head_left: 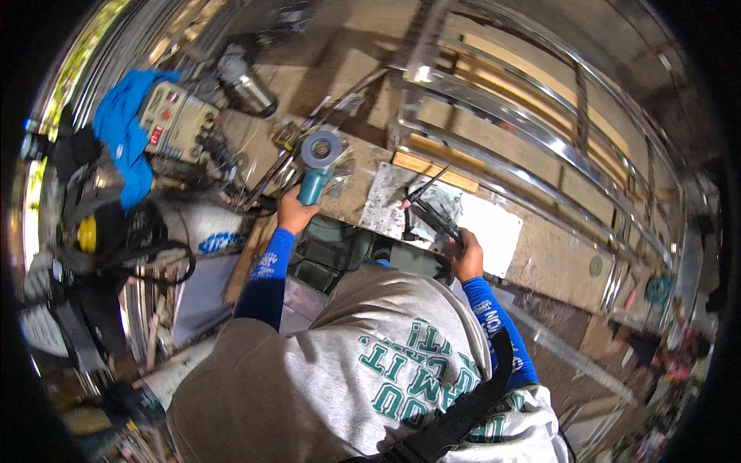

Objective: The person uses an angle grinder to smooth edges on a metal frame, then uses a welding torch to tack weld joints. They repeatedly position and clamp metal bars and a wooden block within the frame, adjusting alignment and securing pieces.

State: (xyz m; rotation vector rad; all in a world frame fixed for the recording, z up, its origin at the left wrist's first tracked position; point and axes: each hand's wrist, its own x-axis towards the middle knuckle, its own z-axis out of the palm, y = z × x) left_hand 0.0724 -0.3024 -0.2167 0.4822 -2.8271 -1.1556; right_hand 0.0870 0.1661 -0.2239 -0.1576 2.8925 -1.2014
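Gripping the teal angle grinder [315, 179] at the front edge of the surface [562, 270], the fingers of the left hand [296, 212] conceal its rear end. The fingers of the right hand [468, 258] are wrapped around a black torch [438, 218] above the white plate [495, 241], hiding its tail; small items [340, 176] beside the grinder are indistinct.

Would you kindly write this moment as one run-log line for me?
left hand: grips angle grinder | right hand: holds black torch | under black torch: pale sheet on workbench | beyond: shiny metal frame
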